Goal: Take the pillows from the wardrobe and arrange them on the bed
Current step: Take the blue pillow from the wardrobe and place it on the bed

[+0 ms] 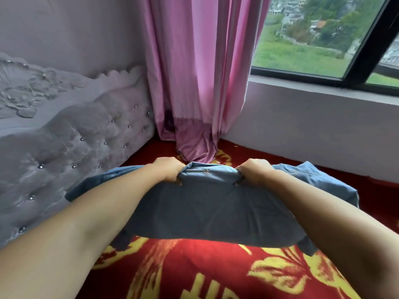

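Both of my bare forearms fill the lower frame, reaching forward over a red bedcover (194,275) patterned with yellow flowers. To the left rises a grey tufted headboard (71,152) studded with small shiny buttons; above it sits a carved relief panel (28,91) on the wall. Straight ahead, a pink curtain (198,67) hangs in the corner, its lower end bunched on the bedcover just beyond my knuckles. To the right, a pale window ledge (313,117) runs along the bed's edge under a dark-framed window (364,50) showing greenery and buildings. Nothing lies between my hands and the fabric they hold.

No open container is in view.

Held between my hands is a blue-grey pillow (207,208), flat and limp, with a small ring-shaped emblem near its far edge. It sags above the bedcover, its near edge casting a shadow on the red cloth; its corners droop outside both forearms. My left hand (168,171) is clenched on a fold of the far edge, fingers curled under and thumb tucked in. My right hand (254,171) is closed on the same edge in like manner, the cloth stretched taut between the two fists
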A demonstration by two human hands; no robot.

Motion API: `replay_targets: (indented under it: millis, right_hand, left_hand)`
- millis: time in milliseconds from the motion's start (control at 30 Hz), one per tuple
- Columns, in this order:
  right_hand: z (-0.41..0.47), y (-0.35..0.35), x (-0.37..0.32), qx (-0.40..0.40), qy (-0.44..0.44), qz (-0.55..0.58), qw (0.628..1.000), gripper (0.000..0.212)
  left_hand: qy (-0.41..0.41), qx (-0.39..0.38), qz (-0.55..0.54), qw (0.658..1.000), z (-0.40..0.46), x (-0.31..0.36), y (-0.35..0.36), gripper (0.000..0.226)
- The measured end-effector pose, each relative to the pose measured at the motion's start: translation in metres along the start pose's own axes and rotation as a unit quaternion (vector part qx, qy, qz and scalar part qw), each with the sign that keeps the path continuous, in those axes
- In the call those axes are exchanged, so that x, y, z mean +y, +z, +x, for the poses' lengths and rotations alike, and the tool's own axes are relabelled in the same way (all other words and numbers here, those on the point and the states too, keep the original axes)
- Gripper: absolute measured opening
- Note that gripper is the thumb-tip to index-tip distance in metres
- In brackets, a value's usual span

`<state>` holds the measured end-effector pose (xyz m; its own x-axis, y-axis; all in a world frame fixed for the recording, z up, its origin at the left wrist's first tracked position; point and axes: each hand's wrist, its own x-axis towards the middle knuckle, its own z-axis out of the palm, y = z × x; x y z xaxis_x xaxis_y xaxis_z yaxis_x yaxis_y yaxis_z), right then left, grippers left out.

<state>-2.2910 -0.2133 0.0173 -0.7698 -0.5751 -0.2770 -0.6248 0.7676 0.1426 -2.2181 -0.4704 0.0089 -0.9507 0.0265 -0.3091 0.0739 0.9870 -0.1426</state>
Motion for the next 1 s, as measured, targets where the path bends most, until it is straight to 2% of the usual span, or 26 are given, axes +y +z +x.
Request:
replay_targets:
  millis: [167, 333, 433, 567, 767, 900, 1000]
  right_hand:
    - [0.063, -0.018, -0.029, -0.024, 0.019, 0.009, 0.999, 0.047]
    - [0.114, -0.034, -0.070, -0.019, -0.002, 0.024, 1.000, 0.047]
    - [0.132, -0.046, -0.066, -0.002, -0.005, 0.027, 1.000, 0.045]
    - [0.155, -0.057, -0.018, -0.005, -0.006, 0.002, 1.000, 0.044]
    - [0.223, -0.067, 0.076, -0.009, -0.062, -0.071, 0.995, 0.047]
    - [0.244, -0.058, 0.109, -0.060, -0.091, -0.064, 0.992, 0.041]
    - [0.254, -0.063, 0.121, -0.062, -0.115, -0.074, 0.989, 0.040]
  left_hand:
    - [0.025, -0.008, 0.008, 1.000, 0.030, -0.060, 0.010, 0.040]
    - [-0.003, -0.032, 0.020, 0.999, 0.034, -0.123, 0.016, 0.039]
    - [-0.018, -0.020, 0.030, 0.999, 0.048, -0.137, 0.002, 0.035]
    - [-0.020, 0.011, 0.029, 0.999, 0.088, -0.120, -0.024, 0.037]
    - [-0.085, -0.014, -0.090, 0.992, 0.165, -0.072, -0.037, 0.039]
    - [-0.110, -0.068, -0.149, 0.980, 0.191, -0.038, -0.030, 0.041]
    - [-0.113, -0.056, -0.174, 0.977, 0.198, -0.029, -0.025, 0.041]
